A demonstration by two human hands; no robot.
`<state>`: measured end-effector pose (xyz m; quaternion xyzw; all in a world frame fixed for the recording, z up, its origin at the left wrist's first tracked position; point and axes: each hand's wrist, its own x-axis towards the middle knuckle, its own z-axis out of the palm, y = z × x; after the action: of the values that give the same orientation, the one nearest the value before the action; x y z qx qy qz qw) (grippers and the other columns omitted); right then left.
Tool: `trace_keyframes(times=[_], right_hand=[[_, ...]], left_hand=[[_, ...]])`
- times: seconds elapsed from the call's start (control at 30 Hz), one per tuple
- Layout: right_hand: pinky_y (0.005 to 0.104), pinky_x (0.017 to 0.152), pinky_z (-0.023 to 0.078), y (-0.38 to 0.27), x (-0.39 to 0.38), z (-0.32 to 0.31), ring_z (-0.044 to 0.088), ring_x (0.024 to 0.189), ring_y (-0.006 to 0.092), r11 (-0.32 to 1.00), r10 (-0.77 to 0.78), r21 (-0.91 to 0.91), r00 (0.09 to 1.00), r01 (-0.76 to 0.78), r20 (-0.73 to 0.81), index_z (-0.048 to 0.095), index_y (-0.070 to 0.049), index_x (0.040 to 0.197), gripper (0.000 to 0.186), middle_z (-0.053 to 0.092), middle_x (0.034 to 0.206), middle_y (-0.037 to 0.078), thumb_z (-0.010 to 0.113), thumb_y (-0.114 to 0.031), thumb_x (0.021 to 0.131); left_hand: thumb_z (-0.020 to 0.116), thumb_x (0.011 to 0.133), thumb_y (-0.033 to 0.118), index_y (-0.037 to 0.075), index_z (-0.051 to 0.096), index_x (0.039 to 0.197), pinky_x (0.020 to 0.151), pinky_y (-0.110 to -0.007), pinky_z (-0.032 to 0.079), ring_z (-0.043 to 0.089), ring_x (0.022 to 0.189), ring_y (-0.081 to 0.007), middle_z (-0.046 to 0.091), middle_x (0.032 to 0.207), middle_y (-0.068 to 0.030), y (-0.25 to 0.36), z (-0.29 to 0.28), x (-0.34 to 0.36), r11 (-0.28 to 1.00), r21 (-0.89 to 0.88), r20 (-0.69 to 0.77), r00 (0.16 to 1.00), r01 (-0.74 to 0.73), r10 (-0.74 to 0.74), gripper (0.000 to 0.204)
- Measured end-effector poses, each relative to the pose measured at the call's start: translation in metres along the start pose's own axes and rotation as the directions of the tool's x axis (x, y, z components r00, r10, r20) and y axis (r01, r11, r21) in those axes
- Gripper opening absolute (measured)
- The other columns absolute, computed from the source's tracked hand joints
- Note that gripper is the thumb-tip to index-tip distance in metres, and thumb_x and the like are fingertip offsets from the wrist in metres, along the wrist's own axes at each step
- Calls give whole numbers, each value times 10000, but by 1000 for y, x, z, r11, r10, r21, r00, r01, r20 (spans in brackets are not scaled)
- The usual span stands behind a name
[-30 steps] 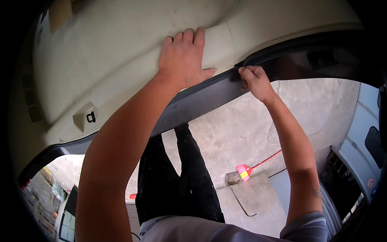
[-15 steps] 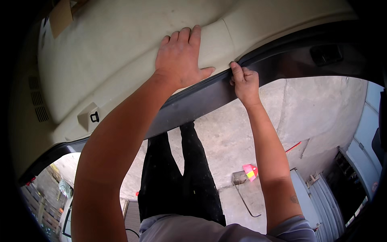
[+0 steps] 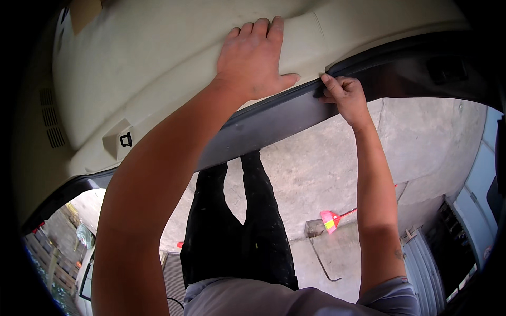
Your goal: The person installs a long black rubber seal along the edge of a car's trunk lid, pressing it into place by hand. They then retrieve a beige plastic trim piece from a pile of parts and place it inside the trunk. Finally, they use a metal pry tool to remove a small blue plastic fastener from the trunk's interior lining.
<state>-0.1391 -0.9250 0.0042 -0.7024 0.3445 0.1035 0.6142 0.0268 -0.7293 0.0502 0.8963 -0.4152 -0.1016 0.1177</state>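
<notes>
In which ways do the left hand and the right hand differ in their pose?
The left hand lies open on the beige trim panel; the right hand is curled at the black edge strip. The left hand's thumb points rightward in the picture, while the right hand's thumb points up and left. Both are bare.
</notes>
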Motion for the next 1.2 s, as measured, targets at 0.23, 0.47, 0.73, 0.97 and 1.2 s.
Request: trace_keyframes(times=[0.23,0.47,0.73,0.97,1.2], right_hand=[[342,513,595,-9,-16,55,611,592,187,987,158,64,961,-147,-228,640,136,911,740,606,753,125,720,-599,897],[282,452,428,11,-1,47,413,497,89,974,67,225,979,-22,-191,529,-100,832,580,397,625,-42,687,-654,899],[289,484,394,15,1,47,376,521,89,959,113,273,984,-72,-136,512,-116,806,596,378,641,-47,709,-675,871],[282,482,419,8,-16,66,387,523,82,913,212,374,972,-161,-98,490,-136,735,571,389,651,-49,699,-641,901],[276,473,452,5,-50,120,464,510,88,948,226,184,955,-261,192,527,-106,704,580,470,636,-31,700,-619,910]], left_hand=[[785,793,448,19,646,1250,974,-427,483,612,1086,-349,648,1210,-155,-6,10,-7,990,-114,-302,952,-87,49,641],[737,846,99,36,645,794,669,-378,478,594,768,-301,622,819,-91,38,32,-105,779,-576,-504,858,-248,-101,123],[590,908,741,-9,628,741,451,-289,436,540,463,-173,599,635,-85,49,30,-141,-721,-653,751,325,231,-575,769],[571,968,655,12,557,630,404,-309,390,489,424,-157,477,511,-42,59,66,-128,-504,-831,543,149,235,-826,727],[526,1047,399,20,554,580,409,-268,299,412,444,-107,530,539,-40,59,104,-135,-267,-962,270,255,51,-928,602]])
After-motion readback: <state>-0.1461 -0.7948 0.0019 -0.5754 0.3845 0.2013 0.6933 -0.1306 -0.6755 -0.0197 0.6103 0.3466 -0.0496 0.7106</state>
